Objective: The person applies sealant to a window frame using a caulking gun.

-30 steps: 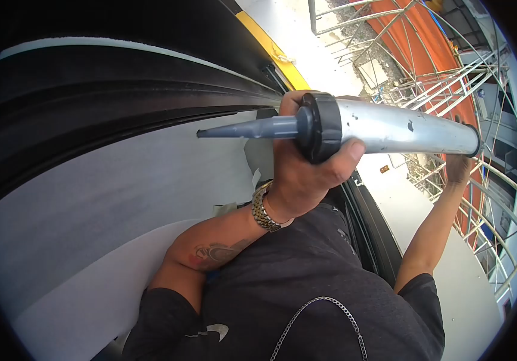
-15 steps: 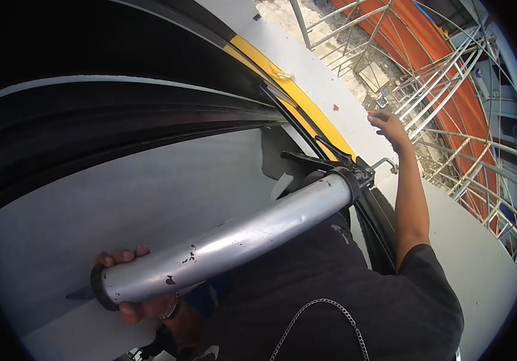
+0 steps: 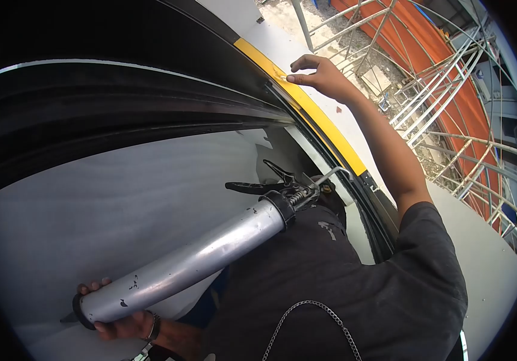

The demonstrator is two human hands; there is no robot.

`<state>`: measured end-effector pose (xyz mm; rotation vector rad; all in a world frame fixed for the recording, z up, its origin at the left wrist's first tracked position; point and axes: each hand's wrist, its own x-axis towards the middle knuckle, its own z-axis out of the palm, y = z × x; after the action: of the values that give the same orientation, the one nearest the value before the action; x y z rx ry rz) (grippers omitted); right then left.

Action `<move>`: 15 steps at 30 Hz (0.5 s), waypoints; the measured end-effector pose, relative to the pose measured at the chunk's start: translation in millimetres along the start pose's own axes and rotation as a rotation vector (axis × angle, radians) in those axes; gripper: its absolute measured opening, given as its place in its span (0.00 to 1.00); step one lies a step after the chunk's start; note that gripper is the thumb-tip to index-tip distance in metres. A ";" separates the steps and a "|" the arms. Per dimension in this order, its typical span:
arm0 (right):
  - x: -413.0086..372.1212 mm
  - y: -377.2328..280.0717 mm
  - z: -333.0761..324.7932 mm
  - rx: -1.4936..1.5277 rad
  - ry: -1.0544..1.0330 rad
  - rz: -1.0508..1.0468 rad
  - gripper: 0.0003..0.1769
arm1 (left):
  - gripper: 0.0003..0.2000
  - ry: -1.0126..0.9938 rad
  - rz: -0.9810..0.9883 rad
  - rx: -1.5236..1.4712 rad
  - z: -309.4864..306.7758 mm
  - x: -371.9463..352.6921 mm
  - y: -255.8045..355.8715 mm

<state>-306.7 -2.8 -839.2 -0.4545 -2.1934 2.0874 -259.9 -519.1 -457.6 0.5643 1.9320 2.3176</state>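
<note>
The left hand, gripping the caulking gun, should steady it while the right hand, open, perhaps touches the yellow strip's edge.

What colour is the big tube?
The tube is silver with small dark marks, best seen in the head view.
</note>
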 end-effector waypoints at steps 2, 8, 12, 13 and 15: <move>11.6 7.3 10.6 -0.033 -0.024 -0.027 0.31 | 0.36 0.116 -0.031 0.192 7.1 -5.2 -0.6; 20.3 4.9 22.5 -0.135 -0.055 -0.019 0.33 | 0.39 0.147 -0.013 0.495 15.7 1.4 -24.9; 22.8 2.7 24.5 -0.165 -0.058 -0.009 0.31 | 0.37 0.148 -0.003 0.645 28.5 5.7 -40.6; 22.9 1.4 24.6 -0.174 -0.060 -0.019 0.31 | 0.37 0.152 0.016 0.712 29.7 5.8 -43.0; 22.8 3.5 23.5 -0.179 -0.056 -0.018 0.31 | 0.38 0.159 0.024 0.748 33.0 4.0 -47.1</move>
<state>-333.9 -19.2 -847.5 -0.3916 -2.4177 1.9263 -261.3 -477.4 -497.4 0.4428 2.8697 1.6188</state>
